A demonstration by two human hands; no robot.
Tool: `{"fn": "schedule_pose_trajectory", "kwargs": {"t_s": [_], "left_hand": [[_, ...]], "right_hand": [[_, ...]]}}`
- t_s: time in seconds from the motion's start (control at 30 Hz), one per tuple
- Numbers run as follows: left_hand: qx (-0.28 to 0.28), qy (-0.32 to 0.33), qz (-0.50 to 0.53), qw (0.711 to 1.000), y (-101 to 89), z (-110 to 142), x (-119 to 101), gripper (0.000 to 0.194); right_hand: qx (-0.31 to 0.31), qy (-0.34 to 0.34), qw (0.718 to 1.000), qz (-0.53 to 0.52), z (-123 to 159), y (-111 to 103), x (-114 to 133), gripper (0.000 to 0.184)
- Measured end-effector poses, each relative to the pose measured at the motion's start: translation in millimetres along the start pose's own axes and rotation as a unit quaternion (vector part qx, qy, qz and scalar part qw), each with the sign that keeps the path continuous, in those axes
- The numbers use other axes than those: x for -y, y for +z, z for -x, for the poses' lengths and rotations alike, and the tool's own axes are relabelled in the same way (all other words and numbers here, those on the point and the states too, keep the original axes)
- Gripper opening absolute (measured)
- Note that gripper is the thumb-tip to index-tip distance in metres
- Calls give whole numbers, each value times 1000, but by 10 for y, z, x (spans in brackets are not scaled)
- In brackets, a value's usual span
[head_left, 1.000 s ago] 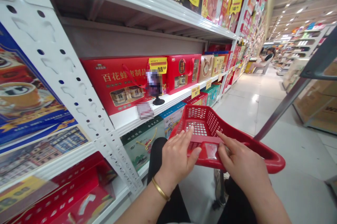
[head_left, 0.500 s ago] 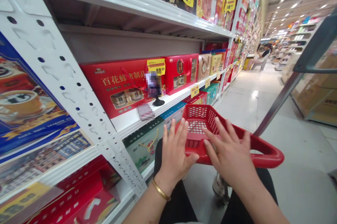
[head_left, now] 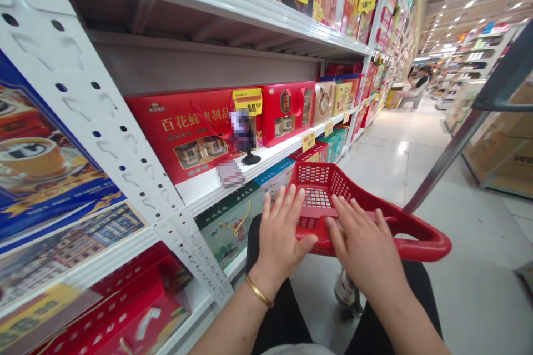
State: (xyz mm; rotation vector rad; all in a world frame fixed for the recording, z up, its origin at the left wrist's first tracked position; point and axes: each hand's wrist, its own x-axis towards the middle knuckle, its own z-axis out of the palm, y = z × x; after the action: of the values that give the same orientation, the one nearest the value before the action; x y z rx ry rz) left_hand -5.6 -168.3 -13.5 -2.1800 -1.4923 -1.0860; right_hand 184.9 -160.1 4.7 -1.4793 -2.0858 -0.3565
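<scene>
My left hand [head_left: 280,233] is open, palm down, its fingers stretched forward and a gold bangle [head_left: 258,290] on the wrist. Beside it, my right hand [head_left: 362,238] is also open and flat, with the fingers pointing ahead. Both hover at the near edge of a red plastic shopping basket [head_left: 420,246] in front of my knees; whether they touch its rim I cannot tell. Nothing shows in either hand. The basket's perforated floor and walls show between and beyond my fingers.
Left, a white metal shelf [head_left: 166,199] holds red gift boxes [head_left: 187,133] and a small blurred-out item on a black stand [head_left: 251,159]. A grey metal pole [head_left: 445,155] slants up at right. Cartons [head_left: 499,149] stand across the tiled aisle; a person [head_left: 416,88] sits far off.
The right hand's spread fingers have drawn closer together, and the hand has shifted slightly. My left hand has moved a little to the right. The camera view has shifted slightly.
</scene>
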Motion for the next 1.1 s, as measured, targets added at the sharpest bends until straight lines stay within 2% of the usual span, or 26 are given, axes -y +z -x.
{"fn": "schedule_pose_trajectory", "kwargs": {"t_s": [0.07, 0.13, 0.27, 0.33, 0.4, 0.47, 0.57, 0.63, 0.7, 0.83, 0.9, 0.97, 1.1], "left_hand": [[8, -5, -1, 1000, -7, -9, -18, 90], [5, -5, 2, 1000, 1, -13, -16, 93], [-19, -5, 18, 1000, 35, 1, 38, 100], [-28, -4, 30, 999, 49, 12, 65, 101], [-33, 1, 38, 999, 58, 21, 78, 103], [-39, 4, 43, 998, 65, 25, 73, 103], [-43, -4, 54, 998, 76, 21, 50, 103], [-46, -8, 59, 997, 85, 15, 38, 104], [-48, -7, 63, 997, 91, 11, 38, 103], [-41, -2, 71, 997, 79, 12, 68, 100], [-37, 1, 72, 997, 66, 15, 81, 99], [-34, 3, 71, 997, 57, 18, 84, 99], [-38, -1, 74, 997, 68, 15, 61, 101]], "right_hand": [[-22, 38, 999, 25, 43, -22, -85, 52], [-27, 37, 998, 40, 18, -9, -4, 51], [25, -69, 997, 6, -157, 94, 413, 45], [40, -96, 994, -18, -201, 122, 504, 44], [25, -92, 995, -30, -164, 109, 416, 44], [-6, -70, 997, -29, -59, 63, 190, 43], [-61, 1, 998, -8, 101, -16, -144, 42], [-78, 32, 996, 6, 129, -30, -186, 41], [-63, 17, 998, 8, 74, 6, -43, 40], [20, -70, 997, -27, -122, 117, 418, 40], [37, -85, 995, -40, -154, 126, 483, 41], [24, -77, 996, -39, -107, 94, 362, 42], [-35, -17, 999, 4, 85, -9, -134, 46]]}}
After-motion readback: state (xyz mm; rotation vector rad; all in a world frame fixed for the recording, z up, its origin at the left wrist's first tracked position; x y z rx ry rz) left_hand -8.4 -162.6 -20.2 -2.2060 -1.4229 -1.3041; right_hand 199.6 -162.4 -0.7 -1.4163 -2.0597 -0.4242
